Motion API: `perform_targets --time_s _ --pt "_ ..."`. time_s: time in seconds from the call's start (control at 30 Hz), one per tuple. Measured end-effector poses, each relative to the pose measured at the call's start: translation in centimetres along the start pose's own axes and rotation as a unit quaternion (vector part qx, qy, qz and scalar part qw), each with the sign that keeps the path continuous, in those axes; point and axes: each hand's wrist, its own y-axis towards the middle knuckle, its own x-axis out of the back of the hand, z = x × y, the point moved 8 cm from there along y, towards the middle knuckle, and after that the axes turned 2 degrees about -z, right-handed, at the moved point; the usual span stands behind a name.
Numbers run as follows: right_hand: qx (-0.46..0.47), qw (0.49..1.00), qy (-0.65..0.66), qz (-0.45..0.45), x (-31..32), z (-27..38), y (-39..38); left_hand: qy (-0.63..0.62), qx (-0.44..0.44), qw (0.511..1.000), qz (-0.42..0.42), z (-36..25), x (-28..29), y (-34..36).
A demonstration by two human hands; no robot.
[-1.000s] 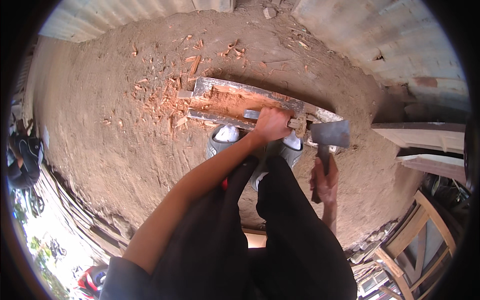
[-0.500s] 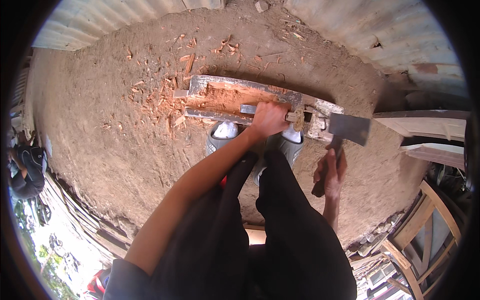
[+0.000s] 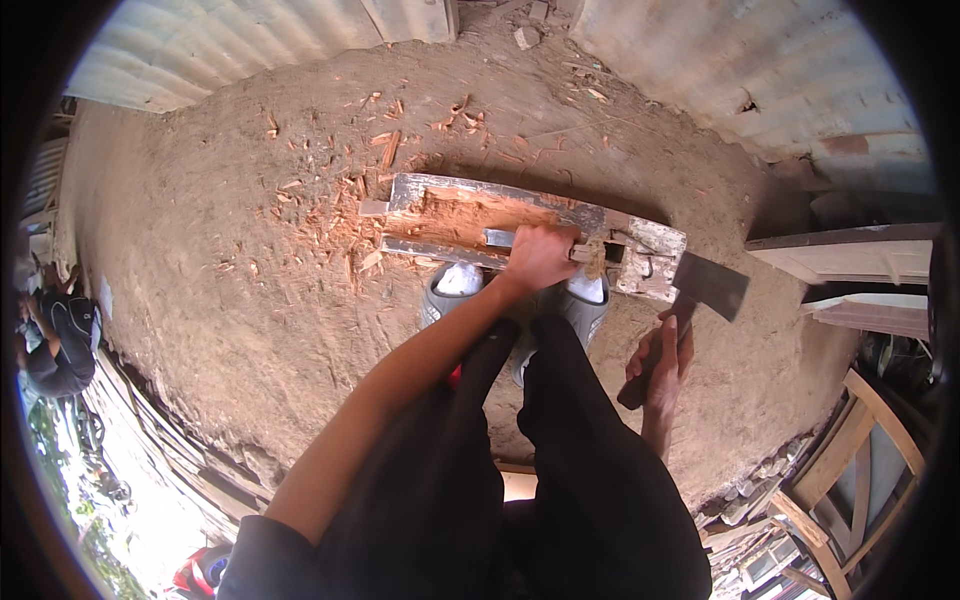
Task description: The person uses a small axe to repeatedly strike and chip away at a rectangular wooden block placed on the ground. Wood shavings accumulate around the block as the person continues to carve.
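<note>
A long wooden piece (image 3: 572, 212) with peeling dark paint lies on the ground in front of my feet. Its middle is hollowed out, showing raw reddish wood. My left hand (image 3: 541, 256) is wrapped round a chisel (image 3: 498, 238), whose flat metal blade points left over the hollow. The handle's end sticks out on the right of that fist. Lower right, my right hand (image 3: 664, 362) grips the dark handle of a hatchet (image 3: 711, 285). The hatchet's broad head is raised near the wooden piece's pale right end, apart from the chisel.
Wood chips (image 3: 340, 215) are strewn around the piece's left end. Grey shoes (image 3: 585, 310) stand against its near side. Corrugated metal sheets (image 3: 270, 40) border the far side. Boards (image 3: 850, 258) and a wooden frame (image 3: 850, 470) are at the right. A person (image 3: 62, 340) is at the far left.
The whole view has shifted a little, so the ground and wooden piece sit lower in the picture. Both hands keep their holds, with the hatchet still raised at the right.
</note>
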Motion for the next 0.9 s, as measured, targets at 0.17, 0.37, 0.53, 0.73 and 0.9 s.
perform_targets --time_s 0.17,0.37,0.53,0.73,0.9 --pt "0.008 0.997 -0.043 0.06 -2.9 -1.6 -1.0 -0.02 -0.01 0.999 -0.023 -0.4 1.4 0.2" --pt "0.048 0.992 -0.075 0.09 -4.1 1.9 -1.6 -0.033 0.012 0.999 -0.02 0.3 1.6 0.9" --pt "0.084 0.995 -0.039 0.03 -2.9 4.2 -1.2 -0.022 0.015 0.999 -0.029 0.0 1.3 1.0" --pt "-0.029 0.972 -0.197 0.128 -5.8 -0.5 -0.4 -0.022 0.017 0.999 -0.034 -0.2 1.8 1.0" --pt "-0.003 0.995 -0.086 0.053 -3.7 2.2 0.1 -0.028 0.033 0.999 -0.016 0.5 1.7 0.7"
